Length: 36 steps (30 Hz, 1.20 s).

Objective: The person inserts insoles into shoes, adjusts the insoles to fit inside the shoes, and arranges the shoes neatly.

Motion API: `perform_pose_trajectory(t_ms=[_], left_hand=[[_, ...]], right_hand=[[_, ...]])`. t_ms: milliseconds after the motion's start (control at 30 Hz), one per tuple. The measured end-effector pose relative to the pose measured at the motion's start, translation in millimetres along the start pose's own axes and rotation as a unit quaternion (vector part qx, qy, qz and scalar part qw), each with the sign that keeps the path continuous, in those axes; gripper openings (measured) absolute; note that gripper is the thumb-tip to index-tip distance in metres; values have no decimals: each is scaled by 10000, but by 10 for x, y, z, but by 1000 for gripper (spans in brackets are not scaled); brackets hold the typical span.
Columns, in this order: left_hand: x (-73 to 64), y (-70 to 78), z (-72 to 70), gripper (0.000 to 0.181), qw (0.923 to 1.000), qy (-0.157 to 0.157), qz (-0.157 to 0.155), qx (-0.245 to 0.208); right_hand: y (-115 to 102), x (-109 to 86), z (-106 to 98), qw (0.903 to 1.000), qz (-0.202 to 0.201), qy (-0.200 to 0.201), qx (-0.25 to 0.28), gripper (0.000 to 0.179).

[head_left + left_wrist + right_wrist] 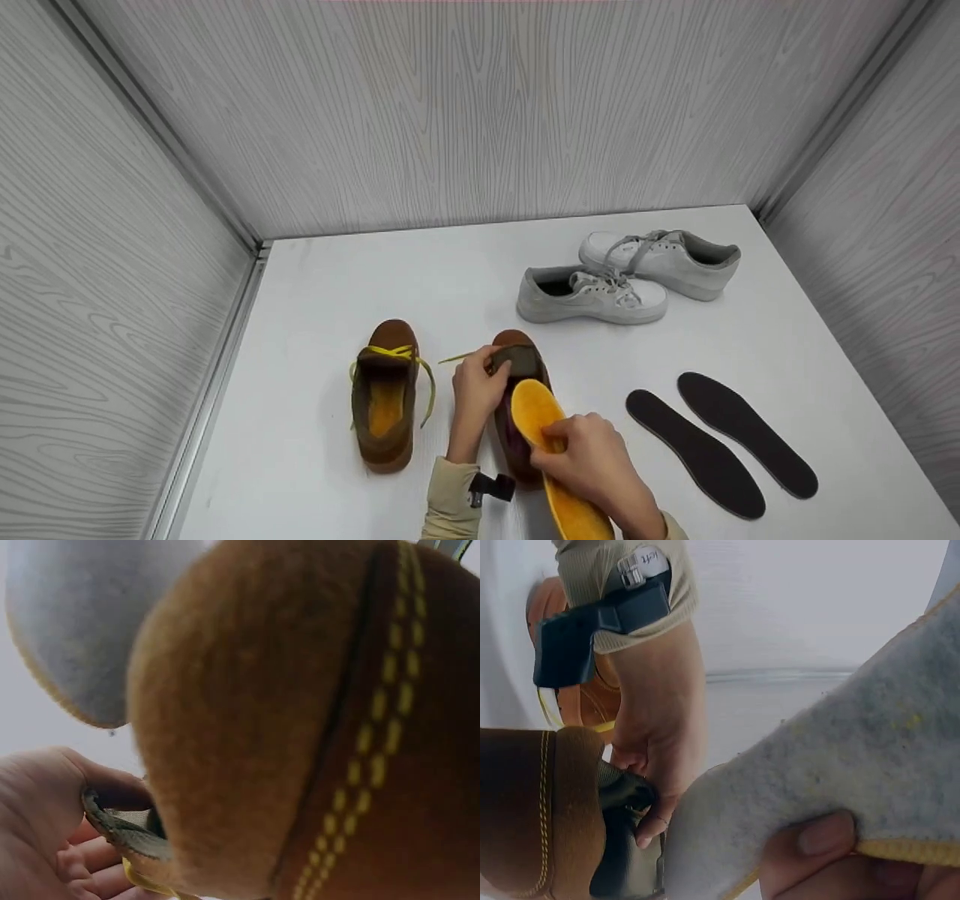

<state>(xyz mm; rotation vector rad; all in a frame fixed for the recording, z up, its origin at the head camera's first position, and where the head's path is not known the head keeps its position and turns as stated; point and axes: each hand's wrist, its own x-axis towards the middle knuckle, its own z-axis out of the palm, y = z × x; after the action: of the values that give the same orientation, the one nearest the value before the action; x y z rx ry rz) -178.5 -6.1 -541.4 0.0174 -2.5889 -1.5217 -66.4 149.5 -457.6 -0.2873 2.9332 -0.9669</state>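
Note:
My left hand (478, 386) pinches the dark tongue (517, 362) of a brown shoe (517, 457), thumb over the edge; the left wrist view shows the tongue between thumb and fingers. My right hand (589, 456) grips a yellow insole (537, 409) near its middle, holding it at a slant over the shoe opening. The insole's grey felt underside (802, 742) faces the right wrist camera, and its front tip is close to my left hand. Part of the shoe's inside is hidden behind the insole.
A matching brown shoe (405, 442) with yellow laces stands to the left, a yellow insole inside it. Two white sneakers (592, 304) sit at the back right. Two black insoles (697, 450) lie on the white table (300, 390) at the right. Grey wood-grain panels surround the table.

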Motion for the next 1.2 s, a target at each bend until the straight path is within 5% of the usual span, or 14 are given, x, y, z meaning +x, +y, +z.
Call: perform_pose_trajectory(t_ms=[267, 500, 800, 1200], left_hand=[[22, -65, 26, 15, 9997, 218, -39, 32], [16, -68, 34, 13, 9997, 200, -134, 18], [30, -75, 46, 15, 9995, 246, -187, 65], [6, -88, 53, 17, 9994, 328, -46, 120]], right_hand=[[-59, 47, 151, 9995, 170, -254, -74, 20], [28, 228, 364, 9989, 204, -250, -345, 36], [18, 402, 518, 9967, 177, 170, -777, 39], [18, 615, 738, 9840, 285, 820, -1556, 22]])
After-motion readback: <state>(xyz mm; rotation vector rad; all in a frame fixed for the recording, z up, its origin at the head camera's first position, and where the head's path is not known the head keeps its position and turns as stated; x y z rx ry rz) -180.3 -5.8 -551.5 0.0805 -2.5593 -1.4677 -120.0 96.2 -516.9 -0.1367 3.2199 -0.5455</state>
